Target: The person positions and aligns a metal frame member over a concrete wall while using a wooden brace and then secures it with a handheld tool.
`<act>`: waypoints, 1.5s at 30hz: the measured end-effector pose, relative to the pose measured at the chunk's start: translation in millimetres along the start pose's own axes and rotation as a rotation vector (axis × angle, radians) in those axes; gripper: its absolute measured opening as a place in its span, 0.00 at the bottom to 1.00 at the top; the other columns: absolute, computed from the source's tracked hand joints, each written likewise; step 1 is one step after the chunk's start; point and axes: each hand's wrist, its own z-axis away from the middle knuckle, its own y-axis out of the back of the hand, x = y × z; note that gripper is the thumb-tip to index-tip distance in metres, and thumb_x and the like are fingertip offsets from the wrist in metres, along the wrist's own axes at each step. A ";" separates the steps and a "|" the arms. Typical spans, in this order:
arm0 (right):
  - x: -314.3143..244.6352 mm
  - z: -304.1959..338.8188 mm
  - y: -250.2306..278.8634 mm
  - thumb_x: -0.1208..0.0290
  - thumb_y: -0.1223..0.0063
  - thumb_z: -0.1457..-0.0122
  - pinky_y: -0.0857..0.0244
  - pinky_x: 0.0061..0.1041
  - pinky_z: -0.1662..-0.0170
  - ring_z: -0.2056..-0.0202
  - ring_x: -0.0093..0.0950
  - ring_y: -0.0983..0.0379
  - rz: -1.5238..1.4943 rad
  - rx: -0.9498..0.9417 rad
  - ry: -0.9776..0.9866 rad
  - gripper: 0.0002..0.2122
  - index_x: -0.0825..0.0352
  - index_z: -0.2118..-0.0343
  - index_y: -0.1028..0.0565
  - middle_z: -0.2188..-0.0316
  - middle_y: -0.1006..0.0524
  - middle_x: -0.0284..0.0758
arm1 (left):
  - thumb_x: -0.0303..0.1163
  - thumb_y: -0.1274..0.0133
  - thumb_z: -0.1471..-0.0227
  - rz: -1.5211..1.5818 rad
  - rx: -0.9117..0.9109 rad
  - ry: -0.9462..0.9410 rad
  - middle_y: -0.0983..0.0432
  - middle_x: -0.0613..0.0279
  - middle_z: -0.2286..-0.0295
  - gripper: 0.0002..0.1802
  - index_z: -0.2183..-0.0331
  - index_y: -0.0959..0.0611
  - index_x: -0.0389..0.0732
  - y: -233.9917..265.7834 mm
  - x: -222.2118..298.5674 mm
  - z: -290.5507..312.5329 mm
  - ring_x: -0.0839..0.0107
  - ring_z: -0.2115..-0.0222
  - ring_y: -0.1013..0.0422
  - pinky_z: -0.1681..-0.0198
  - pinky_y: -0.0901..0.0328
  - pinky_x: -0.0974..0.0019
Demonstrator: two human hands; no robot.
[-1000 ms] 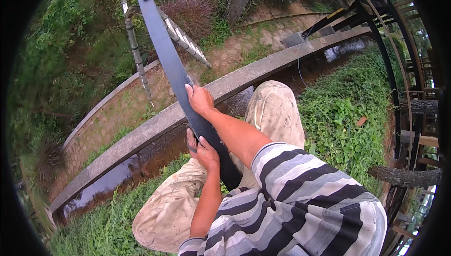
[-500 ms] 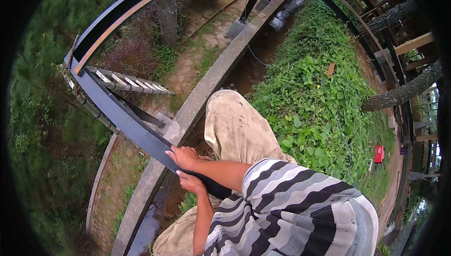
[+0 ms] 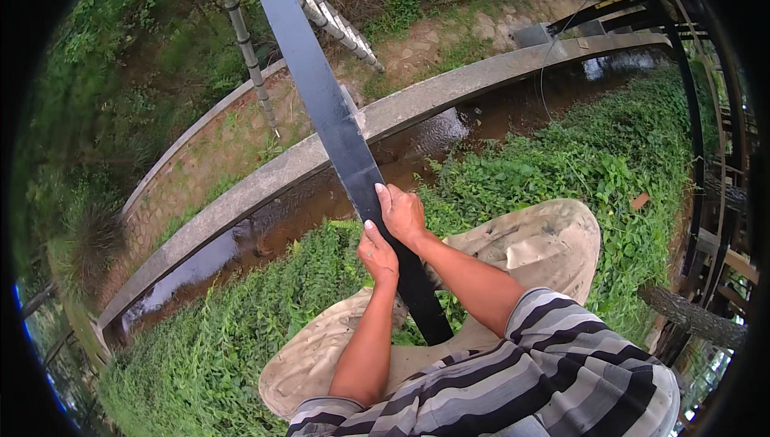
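A long, flat, dark metal beam (image 3: 321, 100) runs from the top of the view down between my legs, which straddle it in tan trousers (image 3: 537, 248). My left hand (image 3: 377, 256) grips the beam's left edge, its thumb lying on top. A little farther along, my right hand (image 3: 403, 214) clasps the right edge, thumb also on the upper face. The fingers of both hands curl down over the sides and are partly hidden. Nothing else is in either hand.
Far below lies a stream (image 3: 433, 134) beside a concrete wall (image 3: 417, 97). Leafy vines (image 3: 233, 325) cover the near bank. A ladder (image 3: 341, 29) stands by the beam's far part. Dark framework (image 3: 690, 108) and a tree trunk (image 3: 694, 317) are at the right.
My view has swung left, so the beam now runs more upright in the picture. Both hands have stayed on the beam; their grips are now more spread, one on each edge.
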 end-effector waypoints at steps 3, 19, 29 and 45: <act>-1.6 1.9 0.1 0.52 0.56 0.26 0.32 0.57 0.66 0.69 0.63 0.25 -0.009 0.032 0.027 0.24 0.69 0.69 0.21 0.75 0.22 0.57 | 0.51 0.59 0.26 0.032 0.022 -0.005 0.26 0.47 0.79 0.35 0.68 0.19 0.25 -2.4 -6.8 2.9 0.65 0.75 0.34 0.66 0.35 0.53; 39.3 80.6 -3.0 0.51 0.59 0.26 0.31 0.59 0.55 0.60 0.63 0.23 0.079 0.034 0.013 0.21 0.63 0.52 0.20 0.63 0.19 0.57 | 0.57 0.63 0.28 -0.052 -0.009 0.020 0.19 0.30 0.66 0.38 0.63 0.13 0.31 9.4 -1.2 -3.9 0.29 0.59 0.23 0.55 0.30 0.39; 59.4 140.3 -0.6 0.52 0.62 0.25 0.31 0.59 0.52 0.58 0.62 0.22 0.095 0.008 -0.003 0.23 0.67 0.54 0.19 0.61 0.18 0.58 | 0.59 0.64 0.29 -0.098 0.014 0.038 0.18 0.32 0.66 0.39 0.62 0.12 0.34 11.3 -4.9 -1.8 0.32 0.59 0.23 0.55 0.31 0.39; 69.2 122.7 2.8 0.52 0.64 0.25 0.33 0.61 0.58 0.63 0.64 0.23 0.138 0.039 0.062 0.27 0.71 0.65 0.19 0.67 0.20 0.60 | 0.61 0.65 0.30 -0.180 0.007 0.113 0.18 0.32 0.62 0.39 0.59 0.12 0.35 3.4 15.5 -5.4 0.31 0.55 0.24 0.49 0.31 0.37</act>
